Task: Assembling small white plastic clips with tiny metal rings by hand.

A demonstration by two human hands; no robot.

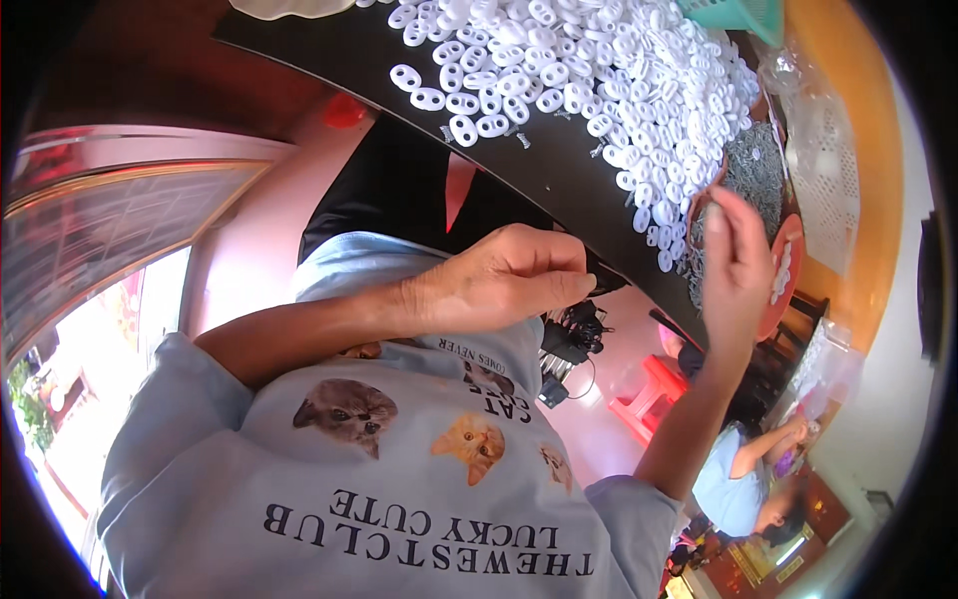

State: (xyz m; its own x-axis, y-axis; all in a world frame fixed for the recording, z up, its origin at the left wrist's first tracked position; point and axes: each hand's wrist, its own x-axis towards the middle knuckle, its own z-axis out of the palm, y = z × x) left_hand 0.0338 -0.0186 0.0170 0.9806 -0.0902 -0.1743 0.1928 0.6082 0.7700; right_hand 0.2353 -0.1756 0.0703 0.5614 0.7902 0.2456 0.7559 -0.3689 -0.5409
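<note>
A large heap of small white oval plastic pieces with two holes (639,90) covers much of the dark tabletop (329,62). My left hand (519,275) is closed in front of my body, thumb against the curled fingers. Whatever it may hold is hidden. My right hand (736,245) is over the table's right end, beside the heap and a pile of small grey metal pieces, perhaps springs (755,170). Its thumb and fingers come together in a pinch, and anything between them is too small to make out. A few metal bits (523,141) lie loose near the table edge.
A red dish (788,262) with white pieces sits past my right hand. A green basket (748,15) stands at the table's far side, near clear plastic bags (813,130). A red stool (649,394) is on the floor. Another person (743,479) works at lower right.
</note>
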